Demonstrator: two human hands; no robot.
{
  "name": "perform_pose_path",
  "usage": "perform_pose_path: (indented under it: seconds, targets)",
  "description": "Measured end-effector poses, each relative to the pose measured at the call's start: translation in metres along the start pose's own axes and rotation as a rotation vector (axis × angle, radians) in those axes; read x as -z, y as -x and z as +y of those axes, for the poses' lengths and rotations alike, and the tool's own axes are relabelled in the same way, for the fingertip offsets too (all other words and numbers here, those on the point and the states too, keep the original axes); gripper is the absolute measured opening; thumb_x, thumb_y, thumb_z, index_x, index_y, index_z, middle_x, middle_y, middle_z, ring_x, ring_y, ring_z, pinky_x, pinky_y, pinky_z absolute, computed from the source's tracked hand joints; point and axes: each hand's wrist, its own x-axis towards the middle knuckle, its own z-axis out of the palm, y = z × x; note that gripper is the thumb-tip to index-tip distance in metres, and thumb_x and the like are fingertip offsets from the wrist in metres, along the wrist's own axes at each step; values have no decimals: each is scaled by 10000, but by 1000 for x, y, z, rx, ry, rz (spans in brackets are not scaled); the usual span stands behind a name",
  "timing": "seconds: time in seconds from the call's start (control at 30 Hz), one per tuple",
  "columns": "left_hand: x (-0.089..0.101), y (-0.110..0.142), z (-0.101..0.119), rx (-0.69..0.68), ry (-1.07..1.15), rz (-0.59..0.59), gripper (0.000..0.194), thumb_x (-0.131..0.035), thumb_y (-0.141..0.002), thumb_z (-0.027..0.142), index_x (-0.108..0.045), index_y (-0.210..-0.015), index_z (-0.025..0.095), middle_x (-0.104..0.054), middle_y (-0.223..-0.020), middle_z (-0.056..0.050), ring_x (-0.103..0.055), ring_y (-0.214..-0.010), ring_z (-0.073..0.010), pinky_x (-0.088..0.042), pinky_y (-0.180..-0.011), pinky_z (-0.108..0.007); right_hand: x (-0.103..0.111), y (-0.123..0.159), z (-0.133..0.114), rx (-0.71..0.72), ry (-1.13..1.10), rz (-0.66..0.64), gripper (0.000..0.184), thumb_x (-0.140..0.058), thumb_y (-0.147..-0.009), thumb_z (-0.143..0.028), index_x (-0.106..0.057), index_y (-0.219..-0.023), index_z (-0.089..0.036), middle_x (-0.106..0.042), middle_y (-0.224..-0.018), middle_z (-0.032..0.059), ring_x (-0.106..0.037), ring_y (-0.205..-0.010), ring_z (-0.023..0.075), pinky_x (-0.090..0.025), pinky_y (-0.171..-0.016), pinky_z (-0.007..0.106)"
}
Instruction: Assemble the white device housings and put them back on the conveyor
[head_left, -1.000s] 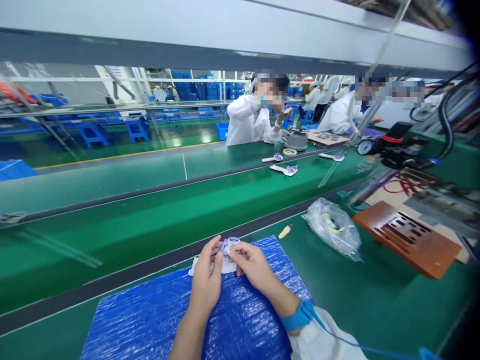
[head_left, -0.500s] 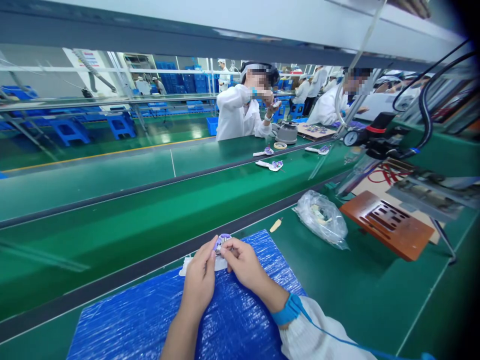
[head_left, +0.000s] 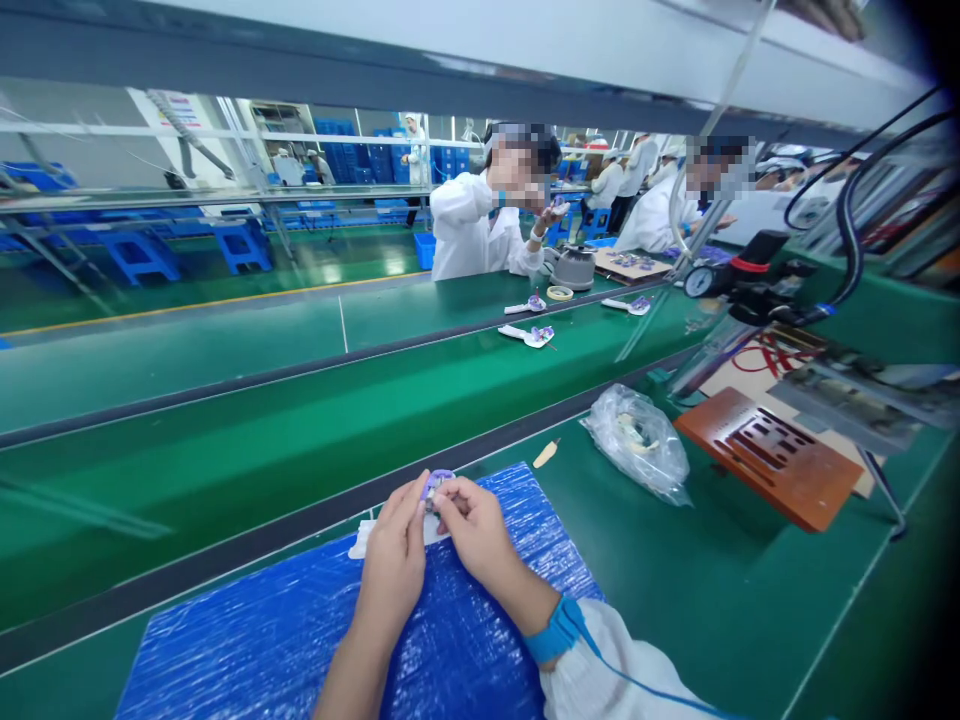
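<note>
My left hand (head_left: 394, 555) is closed around a white handled shell (head_left: 362, 541) with purple parts (head_left: 440, 481) at its far end. The handle sticks out to the left of my fingers. My right hand (head_left: 478, 530) is pinched at the purple end, its thumb and fingertips on small parts that the fingers mostly hide. Both hands are over the far edge of a blue plastic-wrapped pad (head_left: 480, 630). A blue wrist strap (head_left: 556, 632) with a cord is on my right wrist.
A cream-coloured piece (head_left: 547, 453) and a clear bag (head_left: 637, 445) lie to the right, beside an orange-brown slotted plate (head_left: 772, 455) under a press with a gauge (head_left: 700, 282). Similar white shells (head_left: 527, 336) lie on the green conveyor (head_left: 300, 410). A co-worker (head_left: 480, 220) sits opposite.
Shells on the conveyor have moved slightly left. My view has shifted a little. Both hands keep their hold, with small finger movement at the purple end. A person in the background has moved left.
</note>
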Motion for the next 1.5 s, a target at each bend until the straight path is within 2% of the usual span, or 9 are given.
perform_pose_path:
  seconds: [0.13, 0.27, 0.37, 0.47, 0.7, 0.87, 1.13, 1.37, 1.5]
  targets:
    - [8, -37, -1, 88, -3, 235, 401, -446, -923, 381, -568, -1265, 211, -601, -1243, -93, -574, -1127, -235, -463, -975, -393, 4, -6, -2, 140, 48, 274, 170, -606, -823, -293, -663, -952, -198, -622, -1004, 81, -595, -790, 173, -468, -577, 248]
    - [35, -113, -11, 188, -26, 437, 389, -521, -882, 285, -565, -1255, 185, -596, -1256, -109, -584, -1105, -244, -467, -966, -390, 11, -14, 7, -7, -102, 368, 307, -639, -778, -403, -630, -990, -180, -615, -857, 61, -566, -683, 176, -449, -523, 261]
    - [45, -139, -11, 220, -7, 461, 394, -551, -851, 228, -566, -1232, 128, -551, -1305, -170, -531, -1193, -293, -410, -1024, -460, 13, -17, 14, -57, -167, 342, 358, -654, -752, -474, -627, -958, -182, -594, -778, 39, -538, -611, 167, -418, -478, 256]
    - [27, -108, -1, 206, 53, 438, 372, -540, -874, 313, -581, -1198, 136, -565, -1286, -170, -517, -1219, -298, -381, -1049, -488, 13, -19, 14, -64, -170, 307, 385, -652, -743, -530, -636, -922, -190, -572, -699, 26, -530, -577, 175, -394, -453, 260]
    - [-35, -4, 10, 193, 362, 193, 429, -615, -794, 521, -659, -1030, 165, -680, -1053, -130, -677, -899, -254, -557, -811, -385, 10, -14, 7, -34, -81, 195, 327, -610, -808, -514, -654, -843, -193, -613, -742, 48, -549, -647, 192, -450, -594, 301]
    - [-29, -10, 6, 216, 297, 296, 503, -620, -744, 582, -664, -1004, 154, -685, -1009, -132, -665, -883, -265, -550, -811, -420, 8, -10, 3, -9, 10, 124, 298, -579, -854, -463, -646, -805, -177, -607, -720, 39, -527, -640, 174, -431, -603, 284]
    - [-25, -7, 17, 247, 237, 253, 563, -598, -716, 658, -694, -972, 167, -708, -890, -106, -664, -773, -257, -543, -749, -394, 7, -11, 0, -1, 12, 107, 255, -575, -865, -398, -638, -768, -170, -609, -721, 28, -553, -666, 167, -437, -622, 269]
    - [-19, -9, 17, 337, 196, 255, 665, -548, -650, 768, -713, -912, 180, -721, -845, -97, -671, -750, -282, -540, -740, -404, 3, -6, -1, -22, -19, 144, 229, -596, -853, -381, -639, -759, -177, -601, -676, 11, -560, -619, 148, -439, -596, 257]
    - [-15, -10, 21, 341, 189, 257, 742, -388, -726, 816, -695, -945, 177, -704, -793, -75, -650, -691, -245, -528, -697, -371, 20, -31, -4, -14, -81, 259, 287, -587, -851, -459, -626, -895, -179, -629, -739, 24, -577, -587, 138, -459, -526, 245]
